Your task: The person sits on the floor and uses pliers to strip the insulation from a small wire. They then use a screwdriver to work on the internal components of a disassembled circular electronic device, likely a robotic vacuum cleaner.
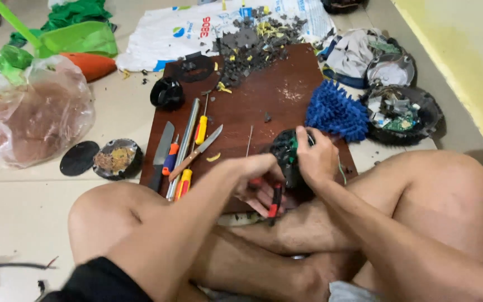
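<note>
I sit cross-legged at a dark brown wooden board [264,95] on the floor. My right hand [315,159] grips a small black round device with green parts [285,151], holding it over the board's near edge. My left hand [258,182] is closed on a red-and-black handled tool [275,200], its head pressed against the device. A thin metal rod [249,140] lies just beyond the hands.
On the board's left lie a knife [203,145], screwdrivers [200,130], a metal bar [184,146] and a flat blade [161,154]. Grey debris [252,42] is piled at the far edge. A blue mop head [336,114], opened black casings [401,112] and a plastic bag [34,112] surround it.
</note>
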